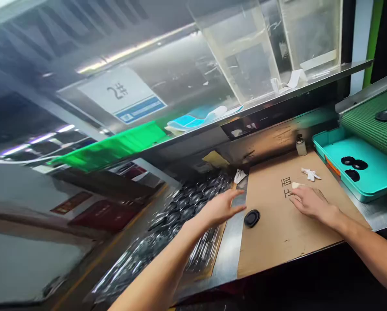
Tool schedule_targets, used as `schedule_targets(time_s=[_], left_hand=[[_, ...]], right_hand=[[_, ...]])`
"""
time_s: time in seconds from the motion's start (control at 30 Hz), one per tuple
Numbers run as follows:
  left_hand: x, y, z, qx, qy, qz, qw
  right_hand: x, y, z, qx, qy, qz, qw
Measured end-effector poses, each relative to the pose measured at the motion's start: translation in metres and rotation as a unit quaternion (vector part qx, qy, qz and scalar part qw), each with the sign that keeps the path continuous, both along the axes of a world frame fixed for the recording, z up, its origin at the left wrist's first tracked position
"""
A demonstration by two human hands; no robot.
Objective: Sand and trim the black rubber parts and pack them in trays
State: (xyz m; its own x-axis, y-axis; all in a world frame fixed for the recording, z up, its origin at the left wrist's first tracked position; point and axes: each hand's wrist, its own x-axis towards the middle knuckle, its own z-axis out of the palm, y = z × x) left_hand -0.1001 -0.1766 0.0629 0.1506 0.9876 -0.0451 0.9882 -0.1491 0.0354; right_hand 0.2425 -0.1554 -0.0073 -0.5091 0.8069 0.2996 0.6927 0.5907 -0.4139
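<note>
My left hand [220,208] hovers near the left edge of a cardboard sheet [271,242], its fingers apart and nothing between them. Just below and to its right, a round black part [252,218] lies on the cardboard. Over the right half of the sheet is my right hand [308,202], fingers bent around a small pale piece [297,185] that looks like cloth or paper and shows past the fingers. A crumpled white scrap [310,174] lies beyond that hand. Left of the sheet, many glossy black parts [187,207] sit in clear plastic trays.
A turquoise bin [368,190] with several black parts stands at the right, beside a green ribbed belt [375,121] carrying another. A small bottle [300,146] stands at the cardboard's back edge. A metal shelf [261,103] with papers crosses above the bench.
</note>
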Motion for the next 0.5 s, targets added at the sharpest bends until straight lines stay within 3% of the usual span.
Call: schedule_targets(time_s=[0.03,0.1,0.23,0.37,0.5], left_hand=[[0.011,-0.005,-0.003,-0.025,0.002,-0.020,0.999],[0.031,-0.011,-0.009,-0.052,0.002,-0.035,0.998],[0.069,-0.002,-0.004,-0.078,-0.005,-0.056,0.995],[0.136,0.038,0.024,-0.052,-0.046,-0.106,0.992],[0.245,0.107,0.057,0.023,-0.135,-0.192,0.972]], right_hand=[[-0.005,0.022,0.001,0.010,-0.041,-0.024,0.999],[-0.014,0.056,-0.004,0.002,-0.133,-0.002,0.991],[-0.020,0.097,-0.029,-0.018,-0.144,0.028,0.989],[-0.017,0.105,-0.059,0.035,-0.087,0.019,0.995],[-0.017,0.103,-0.077,0.068,-0.047,0.065,0.994]])
